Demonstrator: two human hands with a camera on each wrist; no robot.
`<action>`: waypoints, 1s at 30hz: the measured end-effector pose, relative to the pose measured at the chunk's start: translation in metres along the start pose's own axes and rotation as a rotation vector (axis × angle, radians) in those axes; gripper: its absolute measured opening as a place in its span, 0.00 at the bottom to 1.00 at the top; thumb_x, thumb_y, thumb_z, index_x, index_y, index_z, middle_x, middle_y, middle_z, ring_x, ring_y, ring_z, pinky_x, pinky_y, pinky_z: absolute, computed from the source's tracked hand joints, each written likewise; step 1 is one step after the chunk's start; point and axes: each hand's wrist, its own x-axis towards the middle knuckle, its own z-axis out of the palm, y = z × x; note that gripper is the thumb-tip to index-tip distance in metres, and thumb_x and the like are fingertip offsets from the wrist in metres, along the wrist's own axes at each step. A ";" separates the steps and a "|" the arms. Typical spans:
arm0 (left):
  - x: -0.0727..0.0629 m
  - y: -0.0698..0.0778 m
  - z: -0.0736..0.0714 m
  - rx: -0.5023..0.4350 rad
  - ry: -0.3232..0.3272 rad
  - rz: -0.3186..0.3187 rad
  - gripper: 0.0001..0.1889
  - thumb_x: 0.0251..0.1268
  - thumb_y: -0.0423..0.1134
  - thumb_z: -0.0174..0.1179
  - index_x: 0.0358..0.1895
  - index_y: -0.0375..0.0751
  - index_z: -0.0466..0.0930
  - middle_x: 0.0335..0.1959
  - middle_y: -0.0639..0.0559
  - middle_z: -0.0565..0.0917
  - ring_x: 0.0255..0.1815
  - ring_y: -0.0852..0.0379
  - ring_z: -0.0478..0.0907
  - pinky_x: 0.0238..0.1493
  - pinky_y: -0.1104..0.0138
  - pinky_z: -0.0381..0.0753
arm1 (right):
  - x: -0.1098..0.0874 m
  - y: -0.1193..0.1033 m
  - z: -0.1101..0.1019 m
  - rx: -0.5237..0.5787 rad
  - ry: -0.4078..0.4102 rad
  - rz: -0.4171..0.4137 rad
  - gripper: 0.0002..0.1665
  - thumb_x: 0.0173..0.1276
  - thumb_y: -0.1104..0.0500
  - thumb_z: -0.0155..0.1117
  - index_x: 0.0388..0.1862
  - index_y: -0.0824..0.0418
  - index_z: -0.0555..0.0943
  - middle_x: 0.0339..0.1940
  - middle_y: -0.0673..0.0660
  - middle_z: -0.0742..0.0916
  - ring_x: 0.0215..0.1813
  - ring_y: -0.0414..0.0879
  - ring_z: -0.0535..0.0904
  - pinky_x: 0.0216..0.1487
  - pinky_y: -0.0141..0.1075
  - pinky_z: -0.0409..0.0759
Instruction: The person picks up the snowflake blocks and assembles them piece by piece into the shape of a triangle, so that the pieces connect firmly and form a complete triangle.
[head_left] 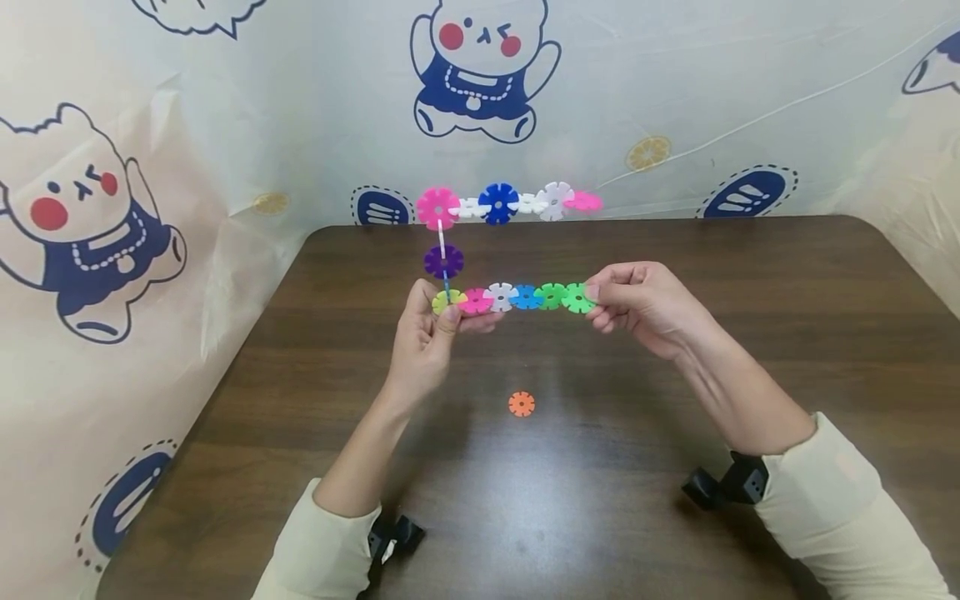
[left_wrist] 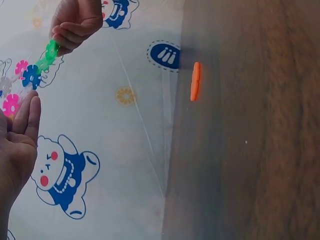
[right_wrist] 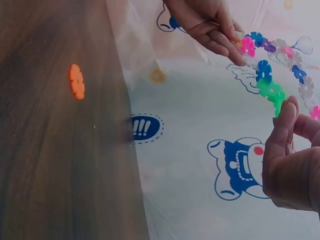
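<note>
Both hands hold up a chain of notched plastic snowflake discs (head_left: pixel 527 297), joined slot to slot in a C shape above the table. My left hand (head_left: pixel 423 346) pinches the yellow-green disc (head_left: pixel 442 302) at the near left corner, its other fingers under the pink and white discs. At the near right end, the thumb and fingers of my right hand (head_left: pixel 645 304) pinch a bright green disc (head_left: pixel 577 298). A purple disc (head_left: pixel 443 262) links up the left side to a pink corner disc (head_left: pixel 438 207). From there the far row runs past a blue disc (head_left: pixel 498 204) to a pink end disc (head_left: pixel 583 201).
A loose orange disc (head_left: pixel 522 404) lies flat on the dark wooden table (head_left: pixel 600 508), between the forearms and nearer than the chain. Behind the table hangs a pale sheet (head_left: pixel 322 108) printed with cartoon bears. A black wrist camera (head_left: pixel 723 483) is strapped at the right cuff.
</note>
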 end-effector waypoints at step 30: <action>0.001 0.001 0.001 0.092 -0.006 -0.228 0.05 0.71 0.30 0.45 0.44 0.30 0.65 0.43 0.31 0.80 0.43 0.41 0.80 0.51 0.55 0.75 | -0.002 -0.004 -0.007 0.089 -0.044 -0.117 0.11 0.67 0.69 0.54 0.30 0.66 0.83 0.23 0.57 0.85 0.22 0.43 0.82 0.30 0.31 0.81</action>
